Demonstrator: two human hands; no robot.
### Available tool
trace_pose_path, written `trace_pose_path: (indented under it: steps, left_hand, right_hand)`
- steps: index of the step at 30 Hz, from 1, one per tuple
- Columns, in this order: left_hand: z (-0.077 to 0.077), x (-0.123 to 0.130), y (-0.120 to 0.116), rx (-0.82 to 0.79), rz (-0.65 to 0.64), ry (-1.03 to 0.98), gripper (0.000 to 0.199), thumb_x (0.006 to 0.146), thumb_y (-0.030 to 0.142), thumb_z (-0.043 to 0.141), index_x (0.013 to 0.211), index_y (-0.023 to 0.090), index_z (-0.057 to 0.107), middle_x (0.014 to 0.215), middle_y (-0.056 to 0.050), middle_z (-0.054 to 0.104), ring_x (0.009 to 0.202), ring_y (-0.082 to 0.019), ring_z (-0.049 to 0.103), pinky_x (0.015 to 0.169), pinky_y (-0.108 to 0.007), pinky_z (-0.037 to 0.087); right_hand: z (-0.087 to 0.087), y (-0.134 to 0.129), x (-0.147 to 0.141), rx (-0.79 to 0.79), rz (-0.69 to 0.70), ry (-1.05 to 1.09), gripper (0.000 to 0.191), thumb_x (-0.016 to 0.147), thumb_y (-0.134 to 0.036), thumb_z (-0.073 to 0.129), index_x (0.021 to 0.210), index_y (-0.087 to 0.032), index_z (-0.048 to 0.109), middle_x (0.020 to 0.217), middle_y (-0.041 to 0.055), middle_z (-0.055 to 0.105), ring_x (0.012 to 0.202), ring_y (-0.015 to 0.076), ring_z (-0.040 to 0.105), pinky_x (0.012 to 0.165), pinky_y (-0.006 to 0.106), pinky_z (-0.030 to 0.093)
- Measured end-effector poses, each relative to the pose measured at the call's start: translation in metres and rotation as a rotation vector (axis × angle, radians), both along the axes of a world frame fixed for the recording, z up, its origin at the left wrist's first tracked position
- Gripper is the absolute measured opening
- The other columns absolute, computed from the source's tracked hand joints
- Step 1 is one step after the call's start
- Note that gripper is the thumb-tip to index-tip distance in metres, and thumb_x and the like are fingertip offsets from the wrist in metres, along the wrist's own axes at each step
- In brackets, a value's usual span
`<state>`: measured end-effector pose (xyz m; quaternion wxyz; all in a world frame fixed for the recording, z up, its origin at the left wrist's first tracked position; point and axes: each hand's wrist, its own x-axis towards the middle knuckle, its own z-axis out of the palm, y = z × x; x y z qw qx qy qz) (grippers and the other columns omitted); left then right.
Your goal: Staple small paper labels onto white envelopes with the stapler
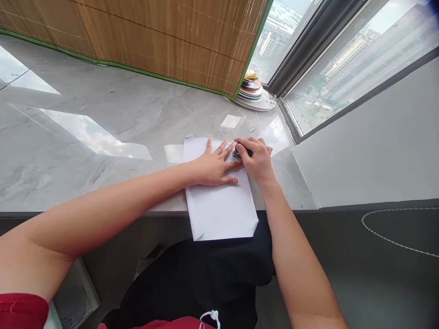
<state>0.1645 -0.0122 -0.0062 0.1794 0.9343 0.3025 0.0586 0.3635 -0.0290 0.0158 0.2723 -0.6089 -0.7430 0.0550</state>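
Note:
A white sheet of paper (222, 212) with folded corners lies on the grey marble-look ledge, its near end sticking out past the edge above the lap. Spread flat on its upper part is my left hand (217, 167), fingers apart. My right hand (255, 160), at the paper's upper right, has its fingers wrapped round a small dark object (237, 152) that touches or nearly touches the paper beside my left fingertips. Most of that object is hidden by the fingers, so I cannot tell what it is.
A small white square (231, 121) lies beyond the paper on the ledge (144, 105). Stacked plates (252, 93) stand in the corner by the window. A bamboo blind (154, 36) with green edging hangs at the back. A beaded chain (384, 237) hangs at the right.

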Motion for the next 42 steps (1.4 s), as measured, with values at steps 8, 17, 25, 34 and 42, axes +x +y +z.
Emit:
trace_pose_path:
  steps: [8, 17, 25, 34, 42]
  left_hand:
    - [-0.003, 0.000, 0.002, -0.002, 0.011, -0.008, 0.082, 0.101, 0.080, 0.053, 0.174, 0.042, 0.041, 0.191, -0.005, 0.013, 0.173, -0.052, 0.003, 0.130, -0.084, -0.002]
    - [-0.006, -0.001, 0.003, 0.002, 0.013, -0.016, 0.084, 0.101, 0.080, 0.053, 0.174, 0.040, 0.042, 0.191, -0.006, 0.012, 0.173, -0.053, -0.001, 0.130, -0.085, -0.001]
    - [-0.001, -0.001, 0.003, -0.012, -0.012, 0.007, 0.080, 0.105, 0.077, 0.051, 0.173, 0.034, 0.046, 0.191, -0.009, 0.010, 0.173, -0.053, 0.000, 0.128, -0.087, -0.004]
    - [0.006, -0.003, 0.003, -0.014, -0.008, 0.042, 0.082, 0.106, 0.076, 0.050, 0.177, 0.036, 0.039, 0.190, -0.010, 0.013, 0.174, -0.051, 0.003, 0.129, -0.086, -0.003]
    - [0.011, -0.004, 0.002, -0.003, -0.005, 0.075, 0.077, 0.106, 0.075, 0.049, 0.176, 0.045, 0.037, 0.191, -0.004, 0.008, 0.175, -0.048, 0.000, 0.131, -0.083, -0.003]
  right_hand:
    - [0.001, -0.002, -0.005, 0.010, -0.002, -0.028, 0.039, 0.114, -0.044, 0.046, 0.117, -0.033, 0.083, 0.107, 0.0070, 0.077, 0.112, 0.0330, 0.063, 0.105, 0.054, 0.038]
    - [0.001, -0.002, -0.004, 0.011, 0.036, -0.112, 0.043, 0.116, -0.045, 0.041, 0.115, -0.031, 0.082, 0.107, 0.0085, 0.075, 0.111, 0.0330, 0.061, 0.103, 0.054, 0.037]
    - [-0.009, -0.002, -0.011, 0.055, 0.041, -0.204, 0.045, 0.117, -0.044, 0.038, 0.109, -0.029, 0.079, 0.113, 0.0125, 0.069, 0.115, 0.0362, 0.057, 0.106, 0.060, 0.034]
    - [-0.011, -0.003, -0.016, 0.051, 0.039, -0.196, 0.040, 0.115, -0.036, 0.040, 0.117, -0.028, 0.079, 0.117, 0.0129, 0.071, 0.119, 0.0360, 0.059, 0.113, 0.061, 0.033]
    - [-0.018, -0.009, 0.026, 0.069, -0.011, 0.008, 0.039, 0.102, -0.026, 0.058, 0.140, -0.028, 0.067, 0.132, 0.0130, 0.072, 0.124, 0.0370, 0.061, 0.109, 0.055, 0.048]
